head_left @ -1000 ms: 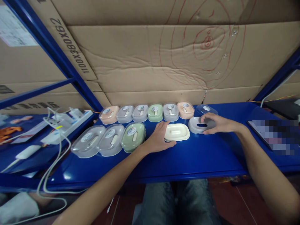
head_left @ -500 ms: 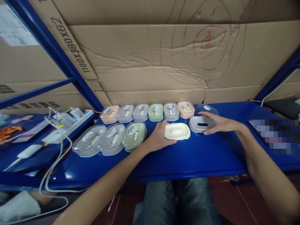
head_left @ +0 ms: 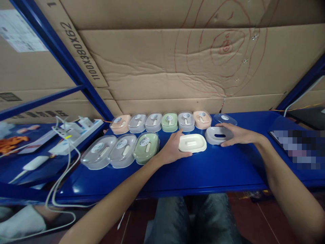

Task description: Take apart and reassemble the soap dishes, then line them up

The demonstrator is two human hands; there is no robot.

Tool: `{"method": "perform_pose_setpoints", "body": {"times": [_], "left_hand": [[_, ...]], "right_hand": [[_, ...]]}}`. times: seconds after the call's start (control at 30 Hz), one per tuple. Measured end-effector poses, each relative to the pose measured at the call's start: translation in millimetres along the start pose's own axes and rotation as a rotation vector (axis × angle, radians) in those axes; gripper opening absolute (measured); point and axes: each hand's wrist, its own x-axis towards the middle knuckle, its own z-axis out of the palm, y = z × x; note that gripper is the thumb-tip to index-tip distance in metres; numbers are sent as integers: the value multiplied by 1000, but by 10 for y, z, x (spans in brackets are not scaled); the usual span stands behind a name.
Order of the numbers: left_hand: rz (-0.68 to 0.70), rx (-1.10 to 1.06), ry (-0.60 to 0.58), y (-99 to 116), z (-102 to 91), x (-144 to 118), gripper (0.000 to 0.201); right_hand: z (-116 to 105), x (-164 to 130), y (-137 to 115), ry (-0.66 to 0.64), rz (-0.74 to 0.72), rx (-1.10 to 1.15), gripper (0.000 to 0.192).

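Left hand: the left hand lies on the blue shelf, fingers spread and cupped against the 9 o'clock end of the cream soap tray, touching it, not clamped around it.
Right hand: the right hand rests with fingers apart along the 3 o'clock side of the grey slotted insert, thumb at its near edge.
Where the pieces lie: tray and insert sit side by side, just apart, mid-shelf; a clear lid lies at 12 o'clock of the insert.
Handling well: a judgement: the insert is light and slippery, so a grip by both long rims, kept level, would suit it; the left hand steadying the tray stops it sliding.
Edges: the shelf's front lip runs at 6 o'clock of both hands, with bare blue between.
Open room: at 9 o'clock three closed soap boxes crowd the tray; a back row of boxes stands at 12 o'clock before the cardboard. At 3 o'clock, a blurred flat item.
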Motion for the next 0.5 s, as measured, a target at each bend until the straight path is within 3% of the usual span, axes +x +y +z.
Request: {"method": "perform_pose_setpoints", "body": {"times": [0.17, 0.5], "left_hand": [[1, -16, 23, 9, -2, -8, 112], [6, 4, 20, 10, 3, -9, 108]], "right_hand": [[13, 1, 6, -18, 14, 15, 116], [24, 37, 86, 30, -59, -32, 104]]}}
